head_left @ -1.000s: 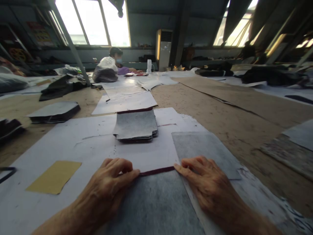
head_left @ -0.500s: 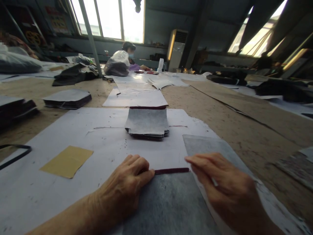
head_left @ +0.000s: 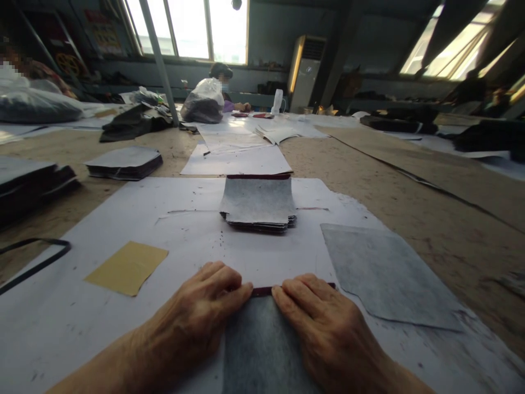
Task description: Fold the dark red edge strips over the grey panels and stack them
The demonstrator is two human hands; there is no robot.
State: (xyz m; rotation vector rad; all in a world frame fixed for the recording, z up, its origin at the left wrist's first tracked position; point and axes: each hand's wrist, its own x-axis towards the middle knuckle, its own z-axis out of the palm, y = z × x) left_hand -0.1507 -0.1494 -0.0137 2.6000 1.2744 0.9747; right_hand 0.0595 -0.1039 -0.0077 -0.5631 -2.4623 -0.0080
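Pressing down on the maroon fold (head_left: 262, 291) of the grey sheet (head_left: 260, 350) with both hands, palms lowered. At the fold's 9 o'clock end, bearing on it with the left hand (head_left: 200, 312), thumb stretched out, fingers curled; cannot tell whether pinching it or only pressing. Towards 3 o'clock, covering it with the right hand (head_left: 328, 323), fingers close together; cannot tell about a pinch there either, with the underside hidden. Showing bare only in a short stretch between the two hands, and again just past the right fingers. Running from there towards 6 o'clock, flat on white paper (head_left: 90, 345), partly under the right hand and on out of view. Set at 12 o'clock from the grip, apart from it: a stack (head_left: 258, 200). Lying at 10 o'clock from the left hand, a yellow card (head_left: 128, 268); at 2 o'clock from the right, another grey piece (head_left: 389, 279).
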